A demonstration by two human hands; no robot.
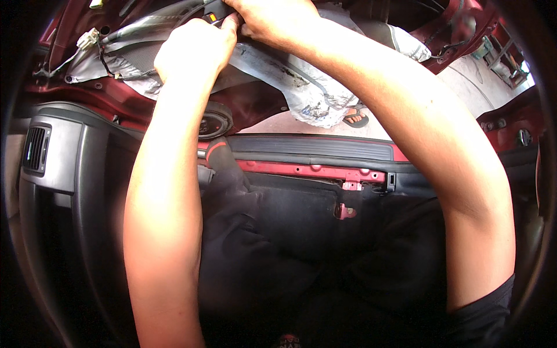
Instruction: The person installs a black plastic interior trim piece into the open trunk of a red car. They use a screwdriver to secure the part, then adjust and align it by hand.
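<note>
Grey plastic frames one air vent point(36, 149) at 9 o'clock. One white connector point(87, 39) sits at 10 o'clock. At 11 o'clock, I read the left hand point(196, 49) as closed around one dark piece point(218, 10) with a yellow insert. Handling estimate: light, stiff, smooth; grip it by the body. One round speaker point(215, 123) is at 10 o'clock, nearer centre. At 12 o'clock, the right hand point(275, 20) meets the dark piece; its fingers are partly hidden, so I cannot tell its closure. Crumpled lining point(316, 104), likely soft and tearable, lies at 1 o'clock; one sandal point(358, 123) at 2.
</note>
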